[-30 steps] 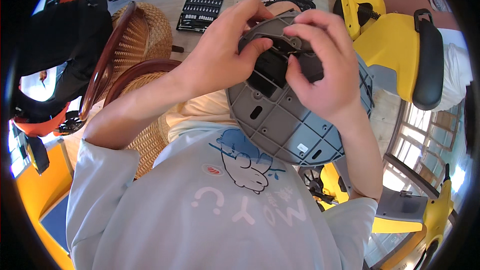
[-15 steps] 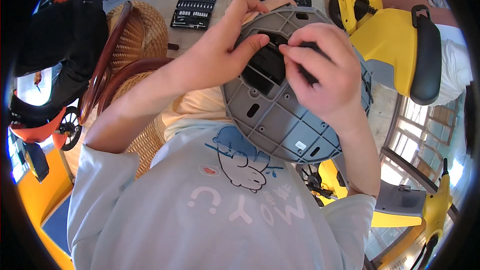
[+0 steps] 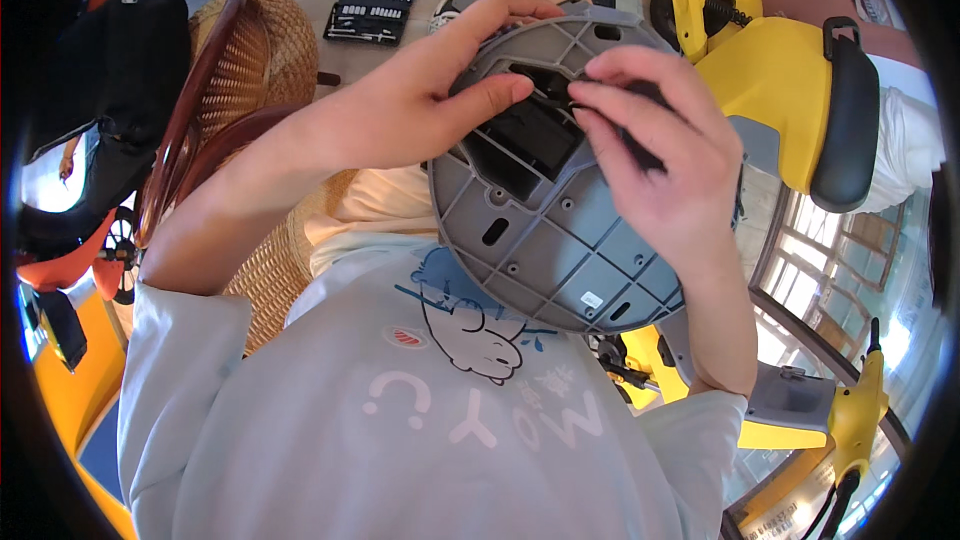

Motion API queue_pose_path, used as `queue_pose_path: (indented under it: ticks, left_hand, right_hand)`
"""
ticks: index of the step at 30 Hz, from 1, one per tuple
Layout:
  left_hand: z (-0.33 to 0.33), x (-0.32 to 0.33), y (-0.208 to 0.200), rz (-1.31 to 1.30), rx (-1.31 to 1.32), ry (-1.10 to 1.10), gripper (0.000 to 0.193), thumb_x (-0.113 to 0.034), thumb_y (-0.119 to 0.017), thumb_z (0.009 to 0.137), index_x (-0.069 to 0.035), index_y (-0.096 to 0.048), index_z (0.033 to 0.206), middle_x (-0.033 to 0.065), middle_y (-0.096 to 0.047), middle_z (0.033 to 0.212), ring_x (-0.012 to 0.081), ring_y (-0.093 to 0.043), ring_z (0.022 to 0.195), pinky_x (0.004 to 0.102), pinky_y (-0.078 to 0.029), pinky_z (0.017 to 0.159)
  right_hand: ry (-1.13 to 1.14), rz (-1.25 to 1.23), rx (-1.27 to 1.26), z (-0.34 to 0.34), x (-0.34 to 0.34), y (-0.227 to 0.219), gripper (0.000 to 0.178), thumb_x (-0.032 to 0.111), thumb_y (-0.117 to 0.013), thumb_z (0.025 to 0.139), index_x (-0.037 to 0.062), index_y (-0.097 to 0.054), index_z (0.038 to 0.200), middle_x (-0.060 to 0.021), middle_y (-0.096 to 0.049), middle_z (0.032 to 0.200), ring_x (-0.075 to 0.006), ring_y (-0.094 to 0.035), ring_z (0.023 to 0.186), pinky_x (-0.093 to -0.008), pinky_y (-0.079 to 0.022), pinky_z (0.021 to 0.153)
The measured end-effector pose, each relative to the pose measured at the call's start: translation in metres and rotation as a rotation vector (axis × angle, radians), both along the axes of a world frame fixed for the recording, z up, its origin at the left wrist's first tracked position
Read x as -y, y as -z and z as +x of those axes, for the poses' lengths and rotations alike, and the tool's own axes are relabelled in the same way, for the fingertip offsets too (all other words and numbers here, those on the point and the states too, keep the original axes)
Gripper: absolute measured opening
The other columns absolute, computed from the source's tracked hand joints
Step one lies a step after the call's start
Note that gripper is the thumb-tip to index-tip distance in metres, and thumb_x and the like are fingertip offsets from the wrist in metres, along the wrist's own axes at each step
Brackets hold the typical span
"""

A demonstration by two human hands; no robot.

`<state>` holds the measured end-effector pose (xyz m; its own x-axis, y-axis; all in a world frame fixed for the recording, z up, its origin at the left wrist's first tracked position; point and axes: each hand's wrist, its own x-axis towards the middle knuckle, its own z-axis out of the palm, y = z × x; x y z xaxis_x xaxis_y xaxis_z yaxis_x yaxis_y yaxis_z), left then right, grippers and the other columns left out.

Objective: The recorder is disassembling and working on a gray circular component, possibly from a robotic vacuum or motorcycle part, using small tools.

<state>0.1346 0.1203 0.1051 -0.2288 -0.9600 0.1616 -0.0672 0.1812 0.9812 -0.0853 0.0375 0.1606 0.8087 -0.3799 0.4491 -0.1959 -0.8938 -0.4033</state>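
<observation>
Close above my chest, I am holding up a round grey plastic base (image 3: 560,240), ribbed underside facing me. My left hand (image 3: 420,110) is reaching in from the left with the forearm angled up, its grip clamping on the base's upper rim while the thumb is pressing at the black recess (image 3: 525,135). My right hand (image 3: 660,155) is coming from the right, its grip pinching together on a small black part (image 3: 645,145) at that recess. Behind, a socket set (image 3: 372,5) is lying beside a wicker basket (image 3: 255,50), with a yellow toy vehicle (image 3: 770,80) at right.
</observation>
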Motion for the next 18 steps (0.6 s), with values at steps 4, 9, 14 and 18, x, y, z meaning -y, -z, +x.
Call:
queue_pose_path:
  ticks: [4,9,14,18]
  left_hand:
    - [0.004,0.000,-0.003,0.038,-0.054,0.036,0.055,0.002,-0.048,0.102,0.001,-0.030,0.154,0.0115,-0.051,0.142,0.0143,-0.047,0.132,0.0287,-0.035,0.113]
    - [0.006,0.001,0.004,0.034,-0.143,0.042,0.055,0.000,-0.051,0.102,0.000,-0.032,0.154,0.0116,-0.050,0.144,0.0146,-0.047,0.132,0.0288,-0.036,0.112]
    - [0.006,0.004,0.009,0.029,-0.118,0.037,0.056,0.000,-0.049,0.103,0.001,-0.028,0.155,0.0120,-0.053,0.140,0.0154,-0.048,0.132,0.0298,-0.036,0.113]
    - [0.009,0.007,0.013,0.093,-0.175,0.042,0.056,-0.002,-0.053,0.102,0.001,-0.031,0.154,0.0117,-0.054,0.140,0.0160,-0.050,0.131,0.0303,-0.037,0.112]
  right_hand:
    - [0.047,0.138,-0.027,0.006,0.007,-0.006,0.022,-0.007,-0.083,0.072,0.0015,-0.075,0.091,-0.0061,-0.069,0.096,-0.0166,-0.068,0.081,-0.0261,-0.054,0.069]
    - [0.042,0.163,-0.087,0.011,0.008,-0.008,0.018,-0.010,-0.081,0.072,0.0000,-0.073,0.085,-0.0056,-0.069,0.091,-0.0158,-0.067,0.077,-0.0258,-0.054,0.067]
    - [0.045,0.164,-0.075,0.012,0.011,-0.003,0.020,-0.012,-0.080,0.072,-0.0004,-0.071,0.085,-0.0070,-0.067,0.090,-0.0167,-0.066,0.076,-0.0258,-0.053,0.066]
    - [0.070,0.161,-0.070,0.012,0.009,0.001,0.020,-0.013,-0.080,0.071,-0.0008,-0.070,0.085,-0.0083,-0.065,0.087,-0.0175,-0.066,0.076,-0.0261,-0.053,0.067]
